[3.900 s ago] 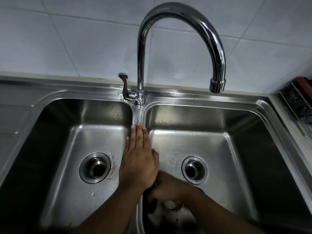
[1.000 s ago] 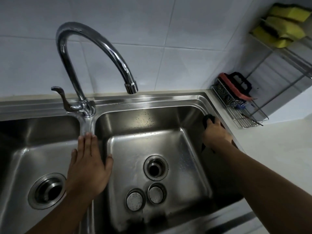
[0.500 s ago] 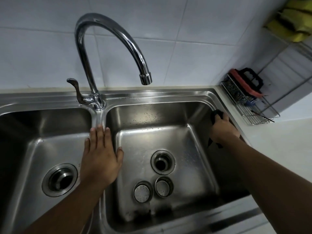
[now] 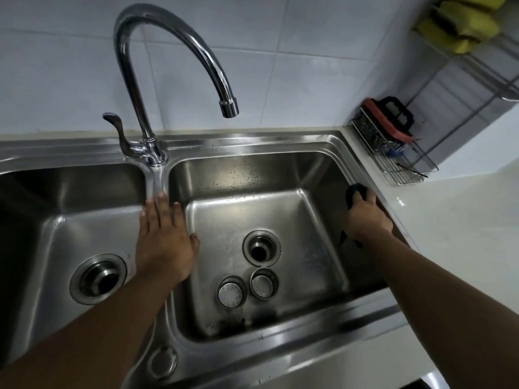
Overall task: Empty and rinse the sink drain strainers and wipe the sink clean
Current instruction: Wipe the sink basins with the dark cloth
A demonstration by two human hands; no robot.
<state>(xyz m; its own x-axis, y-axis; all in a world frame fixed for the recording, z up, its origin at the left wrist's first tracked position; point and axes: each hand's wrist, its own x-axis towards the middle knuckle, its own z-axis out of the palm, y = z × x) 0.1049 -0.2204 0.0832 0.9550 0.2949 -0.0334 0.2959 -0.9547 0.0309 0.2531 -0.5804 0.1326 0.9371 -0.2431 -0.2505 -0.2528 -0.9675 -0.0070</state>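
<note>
A steel double sink [image 4: 252, 141] fills the view. Two round drain strainers [image 4: 230, 291] [image 4: 263, 282] lie side by side on the right basin's floor, just in front of its open drain [image 4: 261, 247]. The left basin's drain [image 4: 98, 278] is open too. My left hand [image 4: 164, 234] rests flat, fingers spread, on the divider between the basins. My right hand [image 4: 365, 214] presses a dark cloth [image 4: 355, 190] against the right basin's upper right wall, near the rim.
A chrome gooseneck tap [image 4: 168, 51] with a lever handle [image 4: 118, 130] arches over the right basin. A wire rack [image 4: 393, 158] with a scrubber and a red-edged brush stands on the white counter at right. Yellow sponges [image 4: 460, 26] sit on a wall shelf above.
Four seconds ago my right hand was low at the right basin's front; it now holds the cloth on the right wall. In the last second the hands barely moved; the view shifted left.
</note>
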